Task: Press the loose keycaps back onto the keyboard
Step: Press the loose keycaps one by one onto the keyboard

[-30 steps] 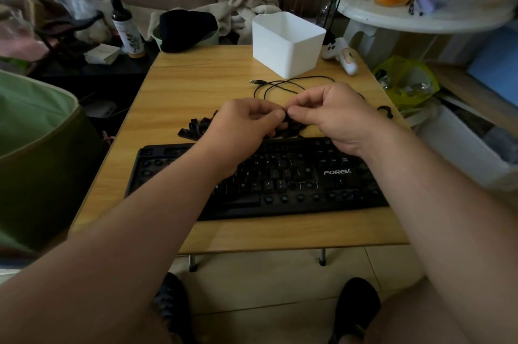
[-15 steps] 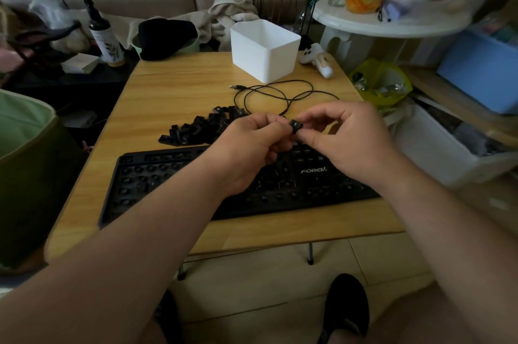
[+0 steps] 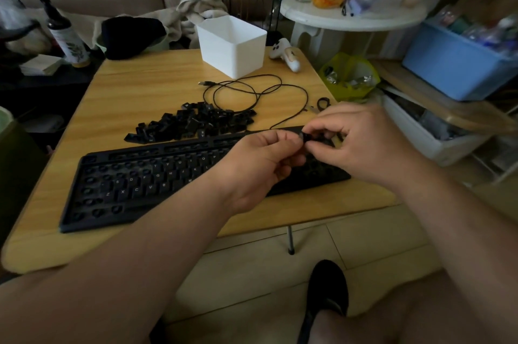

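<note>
A black keyboard (image 3: pixel 134 183) lies along the front of the wooden table (image 3: pixel 157 88), with many keys bare and some letter caps fitted. Behind it sits a heap of loose black keycaps (image 3: pixel 193 123). Over the keyboard's right end my left hand (image 3: pixel 260 164) and my right hand (image 3: pixel 361 144) meet. Both pinch one small black keycap (image 3: pixel 304 137) between fingertips and thumbs. The right part of the keyboard is hidden under my hands.
A black cable (image 3: pixel 252 94) loops behind the keycap heap. A white square bin (image 3: pixel 232 46) and a white controller (image 3: pixel 286 56) stand at the back. A bottle (image 3: pixel 67 37) is at the far left. Crates and a round white table crowd the right side.
My view has shifted right, so the table sits further left in frame. Both hands lifted from the keycap heap with one keycap and now hold it over the keyboard's right end.
</note>
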`<action>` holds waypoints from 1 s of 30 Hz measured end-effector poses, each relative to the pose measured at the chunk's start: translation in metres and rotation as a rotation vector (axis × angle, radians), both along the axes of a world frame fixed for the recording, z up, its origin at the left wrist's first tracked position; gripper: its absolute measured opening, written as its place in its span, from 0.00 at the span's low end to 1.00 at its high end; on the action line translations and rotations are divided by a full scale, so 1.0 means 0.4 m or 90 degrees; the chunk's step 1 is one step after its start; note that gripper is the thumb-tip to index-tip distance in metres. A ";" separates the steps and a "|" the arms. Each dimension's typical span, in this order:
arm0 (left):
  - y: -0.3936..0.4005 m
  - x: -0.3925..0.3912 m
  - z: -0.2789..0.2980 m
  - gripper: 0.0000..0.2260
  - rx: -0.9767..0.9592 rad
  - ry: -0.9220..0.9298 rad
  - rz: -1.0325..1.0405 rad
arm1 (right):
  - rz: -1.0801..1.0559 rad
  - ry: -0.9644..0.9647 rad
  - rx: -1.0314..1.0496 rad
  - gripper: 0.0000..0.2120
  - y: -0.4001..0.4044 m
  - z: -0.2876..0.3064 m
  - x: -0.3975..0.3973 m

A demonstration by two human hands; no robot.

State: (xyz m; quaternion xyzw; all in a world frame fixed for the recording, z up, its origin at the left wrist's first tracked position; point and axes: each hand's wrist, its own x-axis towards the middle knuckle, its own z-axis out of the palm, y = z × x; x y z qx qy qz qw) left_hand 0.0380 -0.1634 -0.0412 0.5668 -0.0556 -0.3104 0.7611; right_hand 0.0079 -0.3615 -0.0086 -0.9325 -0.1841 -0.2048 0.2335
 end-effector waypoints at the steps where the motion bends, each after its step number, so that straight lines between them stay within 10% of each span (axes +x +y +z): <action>1: -0.008 -0.006 0.000 0.05 -0.013 0.006 -0.012 | 0.002 -0.013 -0.018 0.10 -0.011 0.001 -0.004; 6: -0.014 -0.006 0.032 0.11 -0.023 -0.010 -0.037 | -0.057 0.058 0.053 0.09 -0.090 0.001 -0.007; 11: 0.036 0.024 -0.010 0.11 0.571 -0.710 0.075 | -0.111 0.231 0.061 0.10 -0.151 -0.018 0.013; 13: 0.036 0.016 -0.047 0.11 0.673 -0.823 0.053 | -0.100 0.267 0.027 0.09 -0.138 -0.022 0.020; 30: 0.012 -0.007 -0.100 0.19 0.799 -0.868 0.030 | -0.064 0.305 -0.212 0.08 -0.050 -0.025 0.071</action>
